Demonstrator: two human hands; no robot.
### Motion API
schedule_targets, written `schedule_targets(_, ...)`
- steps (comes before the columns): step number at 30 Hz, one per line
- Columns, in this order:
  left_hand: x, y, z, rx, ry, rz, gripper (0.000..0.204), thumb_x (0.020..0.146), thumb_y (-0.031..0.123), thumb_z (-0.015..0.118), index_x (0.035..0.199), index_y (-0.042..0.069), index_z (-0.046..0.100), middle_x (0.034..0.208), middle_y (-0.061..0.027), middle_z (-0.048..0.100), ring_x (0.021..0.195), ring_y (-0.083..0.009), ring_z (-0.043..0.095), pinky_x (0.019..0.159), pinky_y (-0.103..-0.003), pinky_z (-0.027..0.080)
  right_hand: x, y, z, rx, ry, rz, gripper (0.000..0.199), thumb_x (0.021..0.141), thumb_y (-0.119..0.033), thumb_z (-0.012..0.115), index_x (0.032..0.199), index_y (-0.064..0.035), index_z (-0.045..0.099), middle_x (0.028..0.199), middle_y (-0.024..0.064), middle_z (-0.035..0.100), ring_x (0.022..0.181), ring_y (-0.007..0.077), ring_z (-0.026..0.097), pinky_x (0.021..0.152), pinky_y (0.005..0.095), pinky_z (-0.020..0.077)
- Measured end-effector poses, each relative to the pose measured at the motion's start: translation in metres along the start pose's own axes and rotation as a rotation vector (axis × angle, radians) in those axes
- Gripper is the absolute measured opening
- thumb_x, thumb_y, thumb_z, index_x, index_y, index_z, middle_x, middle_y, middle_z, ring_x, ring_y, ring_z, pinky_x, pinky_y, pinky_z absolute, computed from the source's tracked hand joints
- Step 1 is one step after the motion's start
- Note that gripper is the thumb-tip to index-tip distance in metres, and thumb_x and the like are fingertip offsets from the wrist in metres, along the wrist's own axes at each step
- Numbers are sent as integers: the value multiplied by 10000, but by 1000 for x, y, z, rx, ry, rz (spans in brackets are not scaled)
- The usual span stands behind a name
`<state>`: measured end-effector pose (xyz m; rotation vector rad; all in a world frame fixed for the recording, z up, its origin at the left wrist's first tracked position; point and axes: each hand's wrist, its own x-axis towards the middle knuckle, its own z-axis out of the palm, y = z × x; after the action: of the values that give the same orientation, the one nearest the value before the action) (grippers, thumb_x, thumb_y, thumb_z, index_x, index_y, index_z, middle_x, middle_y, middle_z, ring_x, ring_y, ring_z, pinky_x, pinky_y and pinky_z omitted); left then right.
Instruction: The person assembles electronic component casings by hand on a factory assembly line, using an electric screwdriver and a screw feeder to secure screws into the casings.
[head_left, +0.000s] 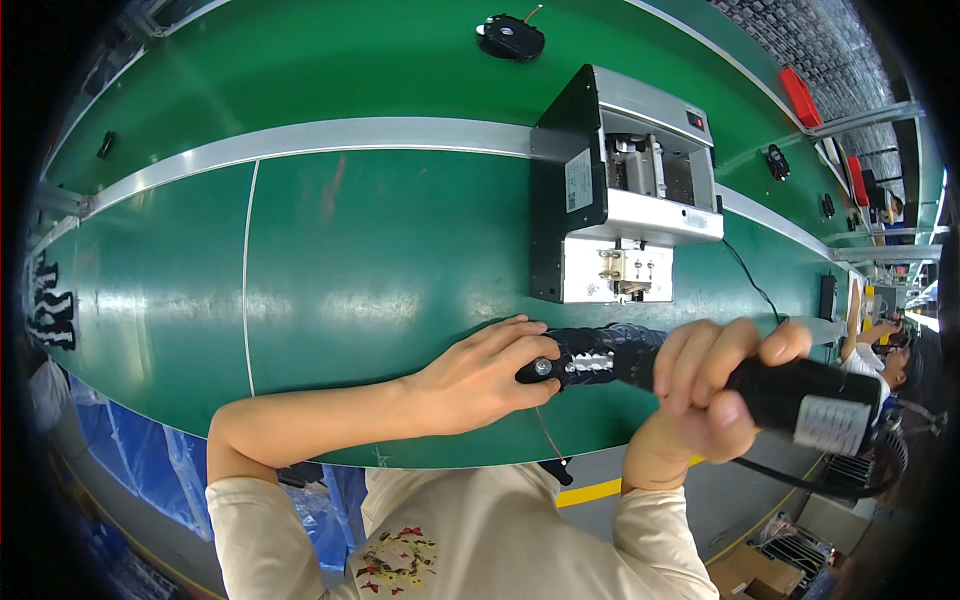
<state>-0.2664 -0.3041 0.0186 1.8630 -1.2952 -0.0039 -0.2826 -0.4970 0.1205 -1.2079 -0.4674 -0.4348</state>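
Observation:
My right hand is wrapped round a black electric screwdriver with a pale label and a dark cable. It is held level, its nose pointing left. My left hand curls over the left end of a black part near the table's front edge. A round silvery spot, like a screw head, shows on that end. To its right lies a white toothed strip among dark pieces; the screwdriver's nose partly covers them, so I cannot tell whether its tip touches anything. A thin reddish wire hangs below my left hand.
Behind my hands, a silver-and-black bench machine stands on the green table. Past a metal rail lies a black rounded part. Black pieces sit at the far left. Another person works at the right.

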Motion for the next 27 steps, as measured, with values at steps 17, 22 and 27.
schedule_targets(17,0,1,-1,17,-12,-14,234,716,127,597,942,113,656,1110,-128,498,1112,-331,496,1002,-439,415,-18,16,15,-58,-23,178,385,702,51,649,976,-69,406,655,80,496,514,185,501,526,328,462)
schedule_targets(22,2,2,0,21,5,-10,222,721,131,600,933,116,665,1113,-124,504,1113,-322,499,1005,-437,413,-17,16,13,-70,-112,155,351,712,57,638,960,-53,415,676,82,513,541,185,520,541,325,472)
schedule_targets(27,-3,0,3,35,5,-7,226,719,125,599,936,118,664,1116,-124,503,1119,-323,496,1007,-435,413,-17,15,13,-110,-151,229,385,711,30,657,984,-69,402,623,62,496,519,179,504,511,328,461)
